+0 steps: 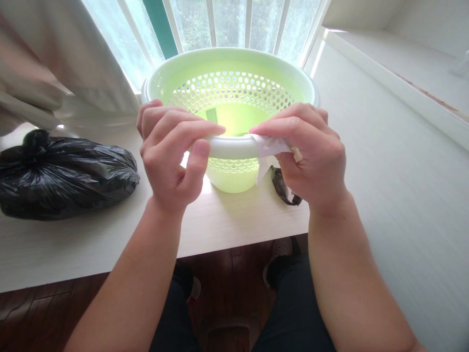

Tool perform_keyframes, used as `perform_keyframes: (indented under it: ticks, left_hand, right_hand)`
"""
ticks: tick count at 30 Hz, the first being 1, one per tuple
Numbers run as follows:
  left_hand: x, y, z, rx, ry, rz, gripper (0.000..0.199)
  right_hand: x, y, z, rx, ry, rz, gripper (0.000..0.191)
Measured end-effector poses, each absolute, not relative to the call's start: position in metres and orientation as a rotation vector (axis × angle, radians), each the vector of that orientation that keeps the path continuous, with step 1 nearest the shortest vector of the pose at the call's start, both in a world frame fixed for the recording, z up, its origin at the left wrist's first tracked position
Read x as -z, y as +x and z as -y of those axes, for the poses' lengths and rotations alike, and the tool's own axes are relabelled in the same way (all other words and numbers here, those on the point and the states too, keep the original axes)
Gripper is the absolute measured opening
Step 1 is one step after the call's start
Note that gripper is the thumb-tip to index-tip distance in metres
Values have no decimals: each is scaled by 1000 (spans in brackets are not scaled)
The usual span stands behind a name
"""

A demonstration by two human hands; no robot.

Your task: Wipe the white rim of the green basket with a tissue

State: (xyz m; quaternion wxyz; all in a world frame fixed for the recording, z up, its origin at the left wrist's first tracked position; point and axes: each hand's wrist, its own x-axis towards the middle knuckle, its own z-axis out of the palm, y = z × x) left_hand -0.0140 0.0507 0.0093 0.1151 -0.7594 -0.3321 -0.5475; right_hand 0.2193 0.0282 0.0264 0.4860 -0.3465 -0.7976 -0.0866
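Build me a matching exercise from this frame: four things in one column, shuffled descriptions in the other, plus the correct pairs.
1. Basket
2. Bag
3. White cloth or tissue
4. Left hand

A. Black, knotted
B. At the rim, apart from anything white and loose
C. Draped over the rim, by the right hand
D. Pale green, with holes

Pairs: 1-D, 2-A, 3-C, 4-B.

The basket (pixel 232 181) is pale green, patterned with rows of holes, its rim (pixel 234 147) whitish; white cloth (pixel 270 144) on it, black bag (pixel 69 173) left of it, cream surface (pixel 234 225) beneath it.
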Motion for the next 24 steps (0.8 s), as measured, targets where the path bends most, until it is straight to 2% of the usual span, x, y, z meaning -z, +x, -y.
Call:
perform_keyframes:
  ticks: [6, 24]
  left_hand:
    - [-9, -13, -52, 1648, -2210, 948, 33]
    - [-13, -12, -48, 1662, -2248, 936, 30]
  right_hand:
    - [-24, 220, -29, 174, -817, 1935, 37]
    - [-22, 223, -36, 233, -766, 1886, 31]
